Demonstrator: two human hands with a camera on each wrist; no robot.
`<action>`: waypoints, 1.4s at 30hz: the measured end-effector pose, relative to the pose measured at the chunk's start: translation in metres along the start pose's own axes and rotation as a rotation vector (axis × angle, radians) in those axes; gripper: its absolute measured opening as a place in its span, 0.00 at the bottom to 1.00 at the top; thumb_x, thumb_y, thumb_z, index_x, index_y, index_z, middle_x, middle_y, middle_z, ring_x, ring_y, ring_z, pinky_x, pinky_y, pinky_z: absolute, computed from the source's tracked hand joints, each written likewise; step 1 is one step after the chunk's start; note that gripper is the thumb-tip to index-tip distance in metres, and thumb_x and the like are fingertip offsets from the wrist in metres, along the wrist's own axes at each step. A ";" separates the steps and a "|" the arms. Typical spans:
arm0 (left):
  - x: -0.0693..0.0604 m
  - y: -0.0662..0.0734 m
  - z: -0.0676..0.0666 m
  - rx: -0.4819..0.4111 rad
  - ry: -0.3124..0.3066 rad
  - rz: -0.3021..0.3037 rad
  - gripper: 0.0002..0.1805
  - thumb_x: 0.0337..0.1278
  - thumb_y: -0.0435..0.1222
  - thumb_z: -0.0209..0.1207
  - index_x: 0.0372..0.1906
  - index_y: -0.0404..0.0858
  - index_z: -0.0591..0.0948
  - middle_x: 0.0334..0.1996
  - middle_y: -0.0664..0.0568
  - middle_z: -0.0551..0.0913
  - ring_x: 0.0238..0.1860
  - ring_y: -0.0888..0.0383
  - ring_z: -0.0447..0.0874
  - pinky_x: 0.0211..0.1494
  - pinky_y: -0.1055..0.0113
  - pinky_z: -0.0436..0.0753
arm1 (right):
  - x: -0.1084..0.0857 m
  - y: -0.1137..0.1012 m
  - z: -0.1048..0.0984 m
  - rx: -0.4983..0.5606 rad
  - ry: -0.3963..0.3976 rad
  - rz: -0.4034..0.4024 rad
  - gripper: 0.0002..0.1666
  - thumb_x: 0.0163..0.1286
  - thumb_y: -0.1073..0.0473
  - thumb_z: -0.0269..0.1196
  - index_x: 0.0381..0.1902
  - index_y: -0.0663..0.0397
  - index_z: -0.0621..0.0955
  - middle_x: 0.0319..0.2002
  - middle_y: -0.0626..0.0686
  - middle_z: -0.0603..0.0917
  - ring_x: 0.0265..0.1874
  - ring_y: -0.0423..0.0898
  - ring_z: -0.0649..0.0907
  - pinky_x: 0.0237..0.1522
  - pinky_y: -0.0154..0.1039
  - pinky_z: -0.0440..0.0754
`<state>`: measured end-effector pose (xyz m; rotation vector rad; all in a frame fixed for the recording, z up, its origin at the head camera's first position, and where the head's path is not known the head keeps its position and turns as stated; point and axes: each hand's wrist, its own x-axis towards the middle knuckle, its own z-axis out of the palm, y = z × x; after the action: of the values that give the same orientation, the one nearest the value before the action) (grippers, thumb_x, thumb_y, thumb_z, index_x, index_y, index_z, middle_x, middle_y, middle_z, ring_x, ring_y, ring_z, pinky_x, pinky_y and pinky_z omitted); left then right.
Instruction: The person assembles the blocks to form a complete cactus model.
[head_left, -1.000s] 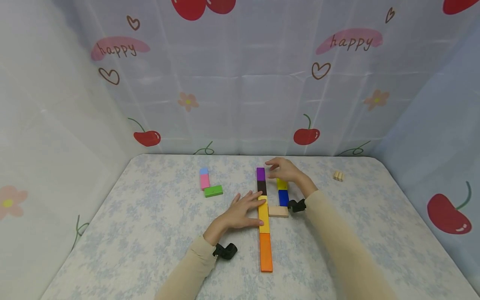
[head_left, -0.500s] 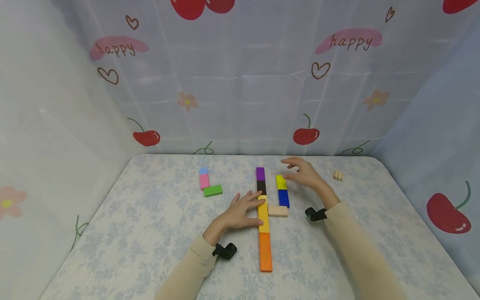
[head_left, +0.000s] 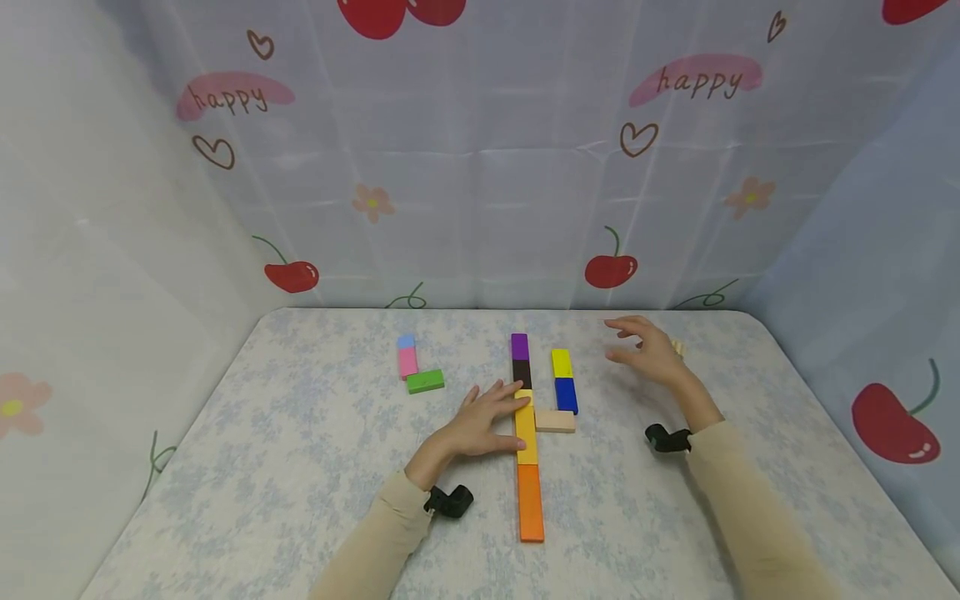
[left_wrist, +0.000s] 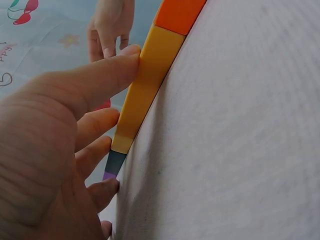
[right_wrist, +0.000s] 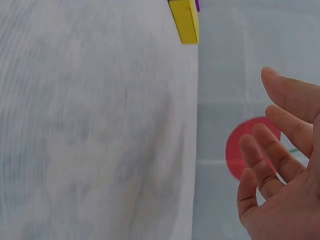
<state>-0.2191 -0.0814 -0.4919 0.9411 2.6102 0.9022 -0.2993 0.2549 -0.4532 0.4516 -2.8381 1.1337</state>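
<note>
My left hand (head_left: 476, 425) rests with spread fingers along an amber block (head_left: 527, 442), thumb and fingertips touching it. That block lies in a straight row with an orange block (head_left: 530, 504) on the near side and black (head_left: 521, 374) and purple (head_left: 520, 346) blocks beyond. In the left wrist view the thumb lies against the amber block (left_wrist: 150, 67). My right hand (head_left: 648, 354) hovers at the right with loosely bent fingers, holding nothing. It partly hides small pale wooden pieces (head_left: 678, 347). In the right wrist view its palm is bare, with a yellow block (right_wrist: 186, 22) farther off.
Right of the row lie a plain wood block (head_left: 555, 422), a blue block (head_left: 566, 396) and a yellow block (head_left: 562, 363). Light blue (head_left: 406, 341), pink (head_left: 407, 362) and green (head_left: 425, 382) blocks sit to the left. A printed curtain (head_left: 480, 233) stands behind the table.
My right hand has moved right, from beside the purple block past the yellow one to near the pale wooden pieces. The left hand and the blocks have stayed put.
</note>
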 end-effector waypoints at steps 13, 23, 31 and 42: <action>0.001 -0.001 0.000 0.004 -0.002 -0.007 0.39 0.58 0.53 0.64 0.73 0.47 0.67 0.78 0.54 0.54 0.80 0.47 0.42 0.77 0.40 0.35 | -0.022 0.043 -0.034 0.058 0.111 0.124 0.35 0.68 0.57 0.65 0.70 0.61 0.69 0.70 0.67 0.61 0.65 0.68 0.64 0.61 0.69 0.65; 0.000 0.003 0.000 0.002 -0.003 -0.014 0.39 0.57 0.53 0.64 0.72 0.47 0.68 0.78 0.55 0.54 0.79 0.47 0.42 0.77 0.39 0.35 | -0.027 0.066 -0.042 0.056 0.133 0.220 0.39 0.70 0.55 0.63 0.73 0.61 0.63 0.69 0.72 0.59 0.64 0.71 0.64 0.56 0.67 0.70; 0.000 0.002 0.000 -0.002 -0.002 -0.007 0.39 0.57 0.53 0.65 0.72 0.47 0.67 0.78 0.54 0.54 0.79 0.47 0.42 0.77 0.39 0.35 | -0.025 0.082 -0.039 0.075 0.123 0.361 0.40 0.71 0.55 0.61 0.75 0.60 0.60 0.69 0.75 0.57 0.65 0.71 0.64 0.60 0.66 0.68; 0.001 0.001 0.000 -0.002 0.005 -0.003 0.39 0.56 0.52 0.65 0.72 0.45 0.68 0.78 0.53 0.55 0.79 0.45 0.43 0.76 0.38 0.36 | -0.026 0.088 -0.037 0.090 0.141 0.356 0.37 0.71 0.57 0.60 0.73 0.66 0.62 0.65 0.74 0.65 0.60 0.68 0.69 0.57 0.61 0.71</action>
<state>-0.2194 -0.0806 -0.4909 0.9358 2.6131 0.9078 -0.3017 0.3469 -0.4890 -0.1349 -2.8200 1.2903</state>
